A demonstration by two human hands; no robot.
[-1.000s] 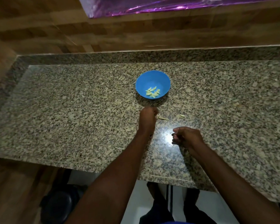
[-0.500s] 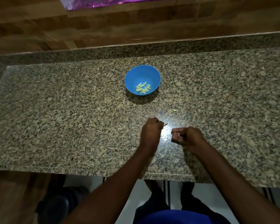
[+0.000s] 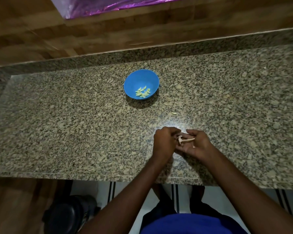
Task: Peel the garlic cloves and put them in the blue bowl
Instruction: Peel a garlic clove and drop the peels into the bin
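Thin pale garlic clove with papery skin (image 3: 186, 141) lies between both hands, above the near half of the speckled granite countertop (image 3: 74, 124). Left hand (image 3: 165, 143), fingers curled, pinches its left end. Right hand (image 3: 195, 144) lies palm-up, fingers loosely curved under the clove; a small pale skin fragment (image 3: 193, 146) rests on the palm. Round blue plastic bowl (image 3: 141, 86), well apart, holds a cluster of peeled greenish-white cloves (image 3: 143, 92). 1 loose pale piece (image 3: 173, 113) lies between. Versus 0.5 s ago: right fist has opened; hands now touch.
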